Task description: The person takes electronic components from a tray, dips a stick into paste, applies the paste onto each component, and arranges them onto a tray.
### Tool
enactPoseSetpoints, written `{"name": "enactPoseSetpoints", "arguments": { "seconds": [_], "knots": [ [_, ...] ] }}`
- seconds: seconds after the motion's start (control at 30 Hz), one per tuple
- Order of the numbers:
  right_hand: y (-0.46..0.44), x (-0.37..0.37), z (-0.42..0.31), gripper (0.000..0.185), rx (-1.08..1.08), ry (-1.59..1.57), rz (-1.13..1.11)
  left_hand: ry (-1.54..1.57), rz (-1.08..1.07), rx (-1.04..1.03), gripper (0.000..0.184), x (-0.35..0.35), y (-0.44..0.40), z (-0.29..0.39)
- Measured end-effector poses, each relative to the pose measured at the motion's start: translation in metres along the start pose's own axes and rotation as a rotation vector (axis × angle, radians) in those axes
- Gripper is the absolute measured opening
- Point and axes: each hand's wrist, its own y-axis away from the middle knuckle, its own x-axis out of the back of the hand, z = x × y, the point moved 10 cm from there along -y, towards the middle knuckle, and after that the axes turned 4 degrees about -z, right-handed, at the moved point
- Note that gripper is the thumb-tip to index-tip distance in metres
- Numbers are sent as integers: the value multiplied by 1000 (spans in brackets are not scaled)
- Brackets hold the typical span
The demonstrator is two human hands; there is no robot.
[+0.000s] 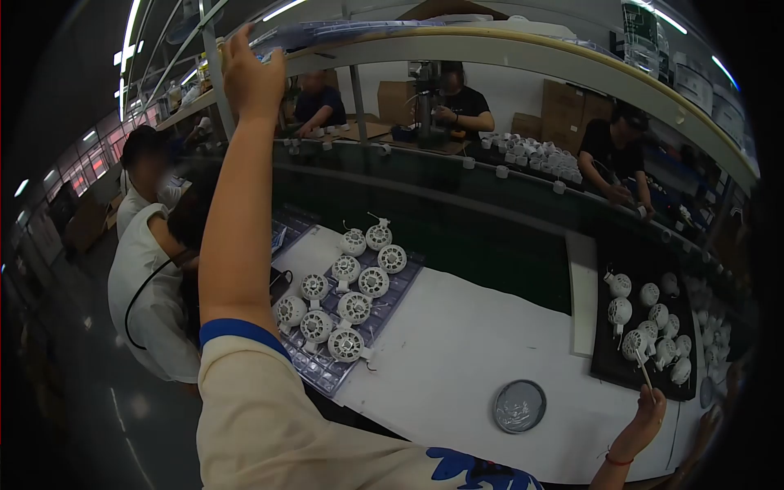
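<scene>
My left arm reaches up to the overhead shelf. My left hand [255,77] has its thumb and fingers around the near end of a clear bluish plastic tray [351,31], which is blurred there. Low on the right, my right hand [641,425], with a red cord at the wrist, pinches a thin pale stick [646,374]. The stick's far end meets one of several round white fan-like parts [634,345] on a dark mat [608,367]. More white slotted round parts [345,345] with short stems sit on a plastic tray [392,314] below my left arm.
A round grey dish [519,407] stands on the white worktop [457,343]. Beyond runs a dark green conveyor belt [490,237] carrying small white pieces. The shelf edge [523,47] crosses overhead. People work across the belt; a person in white [151,286] is at left, and another's hand shows far right.
</scene>
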Motion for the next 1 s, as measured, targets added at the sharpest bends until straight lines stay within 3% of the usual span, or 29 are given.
{"name": "enactPoseSetpoints", "arguments": {
  "seconds": [0.07, 0.13, 0.17, 0.23, 0.27, 0.33, 0.5, 0.73, 0.9, 1.0],
  "knots": [
    [2, 3, 1, 38, -2, 0, 1, -183, 16, -85, 42, -18, -26, -13],
    [6, 0, -6, 38, 1, 10, 7, -485, -316, -255, 35, -65, -29, -14],
    [8, -3, -12, 37, 2, 22, 10, -484, -324, -259, 35, -66, -33, -18],
    [11, -6, -19, 37, 2, 38, 20, -527, -604, -234, 26, -80, -40, -22],
    [12, -9, -24, 36, 33, 37, -17, -524, -604, -238, 26, -73, -46, -17],
    [12, -11, -30, 35, 64, 35, -48, -296, -387, -175, 20, -29, -66, 0],
    [11, -12, -29, 34, 57, -5, -57, -295, -76, -260, 23, 52, -85, 35],
    [11, -19, -40, 34, 108, -84, -123, -46, 231, -579, 17, 176, -78, 13],
    [2, -9, -41, 35, 47, -280, -132, 293, 289, -247, 16, 317, 19, 12],
    [6, -12, -35, 36, -34, -349, -91, 492, 299, -48, 17, 365, 76, 21]
  ]
}}
